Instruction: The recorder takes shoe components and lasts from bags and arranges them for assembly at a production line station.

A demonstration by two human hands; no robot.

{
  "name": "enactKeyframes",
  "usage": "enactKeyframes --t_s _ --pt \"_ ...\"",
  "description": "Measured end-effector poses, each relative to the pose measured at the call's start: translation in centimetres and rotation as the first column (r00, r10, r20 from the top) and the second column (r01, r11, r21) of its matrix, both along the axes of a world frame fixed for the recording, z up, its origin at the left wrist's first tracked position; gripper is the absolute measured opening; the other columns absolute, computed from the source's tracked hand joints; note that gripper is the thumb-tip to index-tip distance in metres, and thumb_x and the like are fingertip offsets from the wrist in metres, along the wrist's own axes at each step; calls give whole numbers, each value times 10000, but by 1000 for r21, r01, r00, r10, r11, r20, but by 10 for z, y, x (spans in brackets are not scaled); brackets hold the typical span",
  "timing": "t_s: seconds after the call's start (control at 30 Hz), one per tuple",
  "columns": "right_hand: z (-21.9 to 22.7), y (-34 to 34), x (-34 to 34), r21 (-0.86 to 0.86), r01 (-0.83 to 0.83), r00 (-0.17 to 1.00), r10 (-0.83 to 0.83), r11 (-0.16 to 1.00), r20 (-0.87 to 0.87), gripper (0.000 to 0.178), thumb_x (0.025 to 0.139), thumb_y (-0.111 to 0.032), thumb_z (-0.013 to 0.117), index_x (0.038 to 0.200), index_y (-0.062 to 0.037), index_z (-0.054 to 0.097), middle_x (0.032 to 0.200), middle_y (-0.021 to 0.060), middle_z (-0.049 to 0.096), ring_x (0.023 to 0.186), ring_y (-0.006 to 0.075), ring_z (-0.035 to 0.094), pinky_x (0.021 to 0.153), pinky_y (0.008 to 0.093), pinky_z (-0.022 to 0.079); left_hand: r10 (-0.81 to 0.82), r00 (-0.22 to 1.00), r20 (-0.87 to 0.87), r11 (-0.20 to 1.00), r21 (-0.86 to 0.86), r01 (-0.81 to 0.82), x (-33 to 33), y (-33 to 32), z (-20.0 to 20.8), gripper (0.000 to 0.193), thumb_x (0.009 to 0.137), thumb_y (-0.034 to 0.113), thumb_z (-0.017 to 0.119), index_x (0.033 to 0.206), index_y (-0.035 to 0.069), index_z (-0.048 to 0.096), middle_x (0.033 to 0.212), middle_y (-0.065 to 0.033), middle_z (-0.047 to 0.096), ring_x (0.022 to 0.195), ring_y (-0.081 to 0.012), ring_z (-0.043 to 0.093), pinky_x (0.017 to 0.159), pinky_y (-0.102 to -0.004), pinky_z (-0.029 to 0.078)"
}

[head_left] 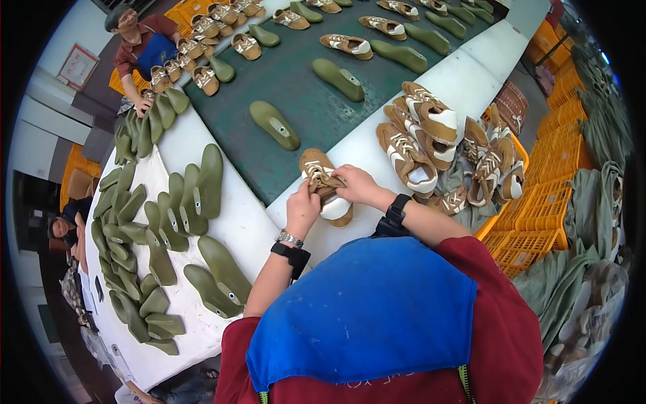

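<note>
A brown-and-white shoe upper (334, 210) with pale laces lies on the white table edge in front of me, its toe pointing away. My left hand (304, 204) grips it at the left side of the lacing, fingers bent. On the other side my right hand (359, 184) pinches the lacing and opening edge. Just beyond the shoe, a green shoe last (274, 125) rests on the dark green belt (232, 101). To the right of my right hand, several similar brown-and-white shoes (406, 156) are stacked on the white ledge.
Many green lasts (214, 178) stand and lie on the white table at left. Shoes and lasts line the belt. A yellow crate (506, 202) of shoes sits at right, beside stacked orange crates (538, 222). Another person (145, 47) handles lasts at the far left.
</note>
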State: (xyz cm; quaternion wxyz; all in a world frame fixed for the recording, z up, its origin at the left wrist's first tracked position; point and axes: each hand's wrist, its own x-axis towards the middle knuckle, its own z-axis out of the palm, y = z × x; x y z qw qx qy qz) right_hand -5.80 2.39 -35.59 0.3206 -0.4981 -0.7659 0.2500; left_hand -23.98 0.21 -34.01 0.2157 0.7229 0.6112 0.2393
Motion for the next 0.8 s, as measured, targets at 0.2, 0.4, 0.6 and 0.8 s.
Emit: enactKeyframes --t_s 0.2,0.4,0.6,0.8 --pt "67 6 -12 -105 147 933 -174 983 -316 209 699 -77 560 882 -5 631 732 158 634 625 300 614 602 351 499 24 974 224 991 123 -52 -13 -7 50 397 726 32 525 1121 -7 511 834 -204 611 757 -323 614 676 -379 482" --pt "117 -5 -20 195 127 923 -44 972 -382 164 733 -36 531 876 -6 606 693 156 615 587 281 607 542 335 481 -2 992 -129 913 405 54 4 -9 112 586 625 44 697 1159 58 459 1077 -150 465 988 -327 475 805 -389 430" --pt "127 0 -10 160 129 933 -66 979 -354 179 732 -20 515 897 -8 585 705 150 614 568 293 597 531 350 474 -27 974 223 803 585 -112 -8 5 126 255 665 -40 579 910 27 604 823 -111 616 734 -263 598 656 -313 495" --pt "172 -17 -18 437 24 979 67 899 -193 164 717 -80 604 881 -61 603 813 68 608 707 247 586 596 328 461 43 996 72 851 520 -74 -16 6 140 178 679 13 633 857 23 626 740 -96 610 626 -216 590 579 -286 480"
